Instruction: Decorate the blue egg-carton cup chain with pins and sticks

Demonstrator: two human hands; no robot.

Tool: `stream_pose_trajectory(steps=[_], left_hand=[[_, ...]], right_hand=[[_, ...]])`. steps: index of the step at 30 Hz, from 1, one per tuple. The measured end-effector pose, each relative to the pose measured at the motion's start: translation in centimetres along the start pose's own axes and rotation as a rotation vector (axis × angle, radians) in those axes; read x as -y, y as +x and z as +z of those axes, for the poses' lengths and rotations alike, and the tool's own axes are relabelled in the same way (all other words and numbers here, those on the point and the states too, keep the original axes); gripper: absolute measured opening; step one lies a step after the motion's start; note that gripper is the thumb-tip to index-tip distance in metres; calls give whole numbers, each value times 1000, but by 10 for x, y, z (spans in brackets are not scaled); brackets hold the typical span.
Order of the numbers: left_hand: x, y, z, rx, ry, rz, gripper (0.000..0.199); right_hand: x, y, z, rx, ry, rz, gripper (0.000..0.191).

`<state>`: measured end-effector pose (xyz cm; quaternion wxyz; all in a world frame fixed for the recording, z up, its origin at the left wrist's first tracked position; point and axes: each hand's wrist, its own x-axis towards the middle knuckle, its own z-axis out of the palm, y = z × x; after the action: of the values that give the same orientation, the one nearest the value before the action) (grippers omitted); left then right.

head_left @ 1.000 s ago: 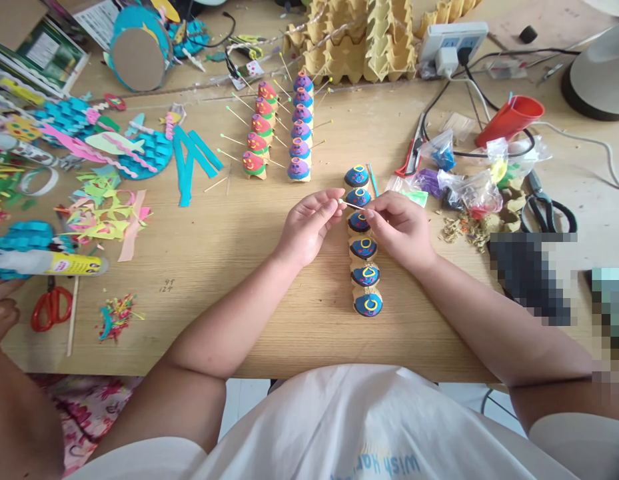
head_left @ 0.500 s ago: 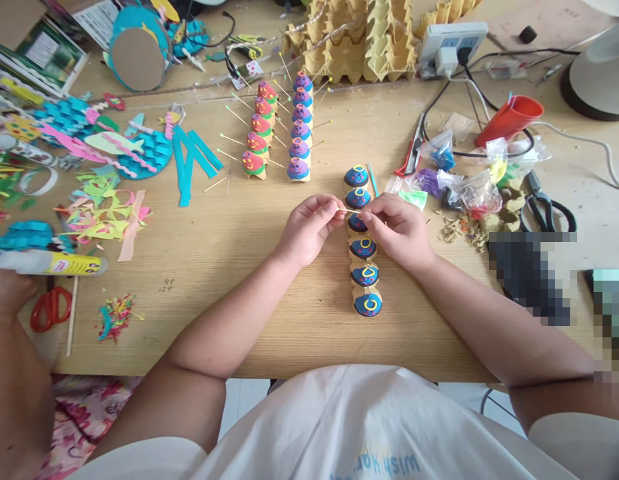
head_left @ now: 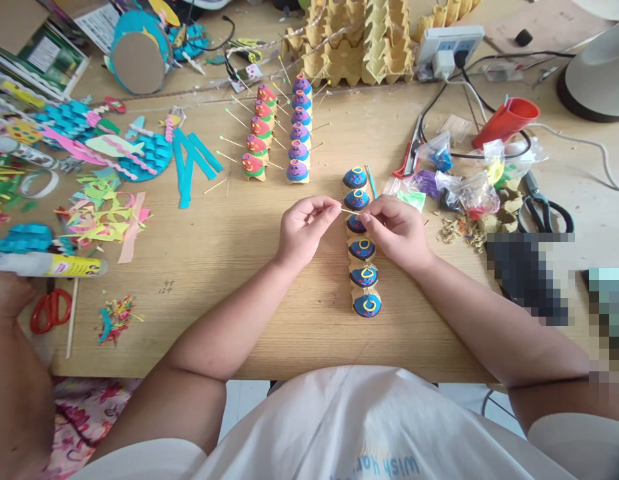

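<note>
A thin pale toothpick (head_left: 350, 211) stretches between my two hands, above a row of egg-carton cups. My left hand (head_left: 306, 230) pinches its left end between thumb and forefinger. The other end sits in the pinched fingertips of my right hand (head_left: 400, 230). Below them, the carton strip (head_left: 363, 249) runs toward me, its several cups covered in blue clay with yellow rings and small pink marks. The fingers partly hide the third cup from the far end. A thin blue stick (head_left: 371, 181) lies beside the far cups.
Two finished-looking rows, red-green (head_left: 254, 165) and purple (head_left: 298, 170), stand behind with toothpicks sticking out. At right lie bagged clay (head_left: 442, 155), a red cup (head_left: 509, 122), a cutter (head_left: 412, 150) and scissors (head_left: 542, 207). Paper scraps (head_left: 104, 213) and another person's arm (head_left: 14, 373) are at left.
My left fingertips have shifted slightly on the toothpick, and its left end shows a little differently. My right hand stays almost in place.
</note>
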<state>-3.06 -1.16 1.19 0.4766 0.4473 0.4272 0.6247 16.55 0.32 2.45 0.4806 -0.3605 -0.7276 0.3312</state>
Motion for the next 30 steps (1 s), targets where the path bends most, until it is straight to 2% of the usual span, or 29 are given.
stream_pose_trajectory(steps=[3, 6, 10, 14, 23, 30], left_hand=[[3, 1, 0, -58, 30, 4, 36], [6, 5, -1, -134, -39, -16, 35], [7, 11, -1, -203, -153, -115, 33], [4, 9, 2, -128, -131, -199, 30], [-2, 4, 5, -17, -186, -229, 39], [-1, 4, 5, -12, -215, -231, 42]], right_hand=[[2, 0, 0, 10, -5, -6, 36], [3, 0, -1, -13, 8, -13, 36], [0, 0, 0, -46, 24, -19, 36], [-1, -1, 0, -32, 16, 18, 38], [-5, -1, -1, -67, 37, 53, 42], [-4, -1, 0, -46, 35, -12, 34]])
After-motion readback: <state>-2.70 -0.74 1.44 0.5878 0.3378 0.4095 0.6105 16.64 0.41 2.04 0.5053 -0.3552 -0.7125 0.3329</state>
